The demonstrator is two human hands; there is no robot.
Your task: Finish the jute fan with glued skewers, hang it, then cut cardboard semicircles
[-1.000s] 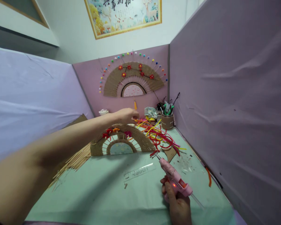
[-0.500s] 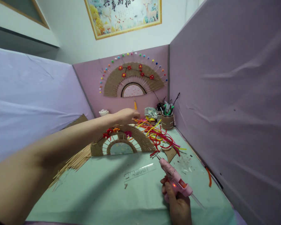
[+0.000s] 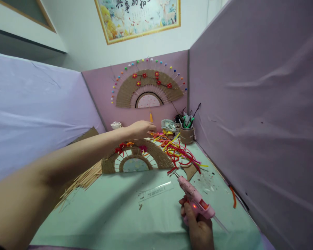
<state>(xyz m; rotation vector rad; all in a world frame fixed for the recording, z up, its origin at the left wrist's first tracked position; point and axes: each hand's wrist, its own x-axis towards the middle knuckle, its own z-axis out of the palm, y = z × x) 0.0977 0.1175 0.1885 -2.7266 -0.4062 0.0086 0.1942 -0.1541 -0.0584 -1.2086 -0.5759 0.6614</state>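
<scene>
Brown fan (image 3: 161,157) partly behind left arm (image 3: 80,156), beside pipe cleaners (image 3: 183,151).

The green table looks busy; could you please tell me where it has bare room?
Bare cloth lies between the small scrap and the near edge, left of the glue gun. Farther back is crowded: fan, sticks to the left, tangled strips to the right.

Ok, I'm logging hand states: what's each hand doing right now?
Left hand: holding cannot be told.
Right hand: closed around the pink glue gun.
</scene>
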